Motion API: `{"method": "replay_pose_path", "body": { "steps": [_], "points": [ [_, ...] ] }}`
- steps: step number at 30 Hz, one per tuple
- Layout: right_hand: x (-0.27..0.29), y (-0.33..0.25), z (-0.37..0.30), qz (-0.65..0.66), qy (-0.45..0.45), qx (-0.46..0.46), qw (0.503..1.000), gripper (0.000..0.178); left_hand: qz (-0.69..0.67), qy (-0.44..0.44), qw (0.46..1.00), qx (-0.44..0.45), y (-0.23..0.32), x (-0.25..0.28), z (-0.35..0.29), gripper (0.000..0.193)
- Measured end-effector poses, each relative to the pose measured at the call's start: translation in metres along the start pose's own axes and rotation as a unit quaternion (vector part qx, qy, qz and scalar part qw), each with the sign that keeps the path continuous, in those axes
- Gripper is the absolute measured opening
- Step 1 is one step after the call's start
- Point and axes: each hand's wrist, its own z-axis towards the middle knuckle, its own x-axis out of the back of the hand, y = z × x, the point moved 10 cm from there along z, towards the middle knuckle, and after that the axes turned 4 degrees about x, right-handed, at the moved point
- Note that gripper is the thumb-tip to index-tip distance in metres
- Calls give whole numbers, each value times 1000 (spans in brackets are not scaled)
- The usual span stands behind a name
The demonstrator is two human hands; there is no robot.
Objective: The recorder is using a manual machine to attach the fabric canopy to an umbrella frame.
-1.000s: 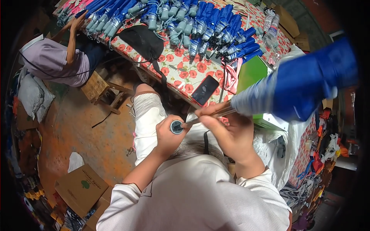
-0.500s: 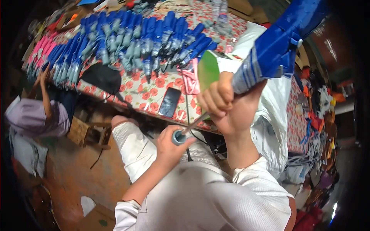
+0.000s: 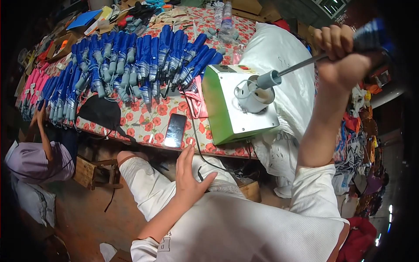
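My right hand (image 3: 342, 54) is raised at the right, its fingers wrapped round a blue and silver umbrella (image 3: 374, 37) at the gathered canopy. The umbrella's bare metal shaft points down and left. Its grey handle (image 3: 269, 80) tilts at the mouth of a white round cup (image 3: 252, 101); whether they touch I cannot tell. That cup sits on top of a green and white box-shaped machine (image 3: 231, 115) at the table's front edge. My left hand (image 3: 188, 177) is above my lap, empty, fingers stretched and thumb apart.
Blue umbrellas with grey handles (image 3: 126, 65) lie heaped on the flowered table (image 3: 152, 111), near a phone (image 3: 175, 130) and a black cap (image 3: 99, 113). A large white sack (image 3: 290, 65) stands behind the machine. At far left sits another person (image 3: 41, 159); a wooden stool (image 3: 87, 172) is nearby.
My left hand has let go of the grey handle and opened. My right hand has carried the umbrella up and right, bringing its handle over to the machine's cup. The view has shifted.
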Motion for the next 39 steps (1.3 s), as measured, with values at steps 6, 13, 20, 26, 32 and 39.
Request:
{"method": "replay_pose_path", "body": {
  "steps": [6,13,20,26,32,39],
  "points": [
    [2,52,0,-110,65,-4,992,69,-15,7,999,28,-3,6,1,81],
    [-26,-20,-23,186,-10,-40,982,40,-203,35,975,84,-23,29,-7,60],
    [-159,70,-114,503,-109,-195,835,56,-656,-201,690,231,1,-3,-14,47],
    [-166,148,-138,450,14,-251,857,66,-574,-346,706,228,-15,2,-49,36],
    [-168,183,-170,362,10,-215,907,70,64,181,981,30,-35,80,-30,29],
    [-173,150,-123,157,-134,-143,968,44,-48,41,984,168,-58,55,-39,27]
  ]
}}
